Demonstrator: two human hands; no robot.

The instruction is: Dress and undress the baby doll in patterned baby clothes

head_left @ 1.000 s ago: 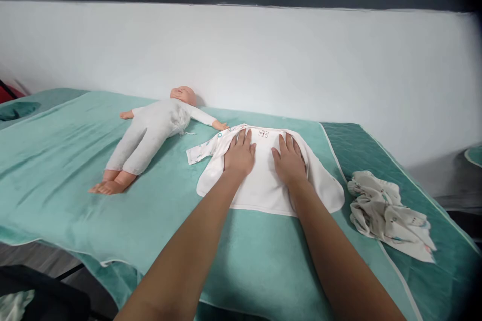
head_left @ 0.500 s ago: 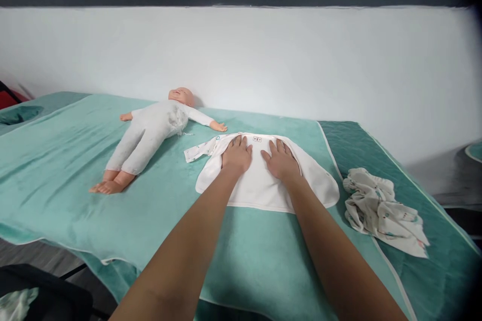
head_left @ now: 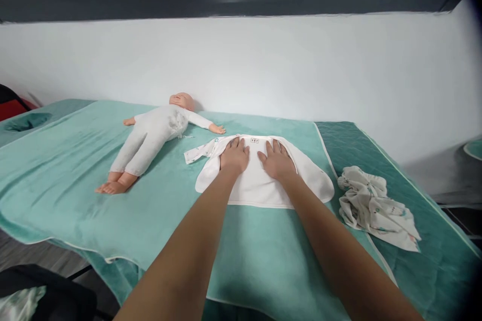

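A white baby top lies spread open on the green sheet, its plain inner side up and a small label near the neck edge. One printed sleeve sticks out on its left. My left hand rests flat on the top's left part, fingers stretched toward the neck edge. On the right part lies my right hand, palm down with fingers spread. Neither hand grips the cloth. Beyond them to the left, a baby doll in a white body suit lies on its back, one arm reaching toward the top.
To the right lies a crumpled printed baby garment. The green sheet covers the bed, which stands against a white wall. A black chair with a pale cloth is at the lower left.
The camera view has tilted slightly up, showing more of the window bars. Both hands stay flat on the baby top, in nearly the same place.
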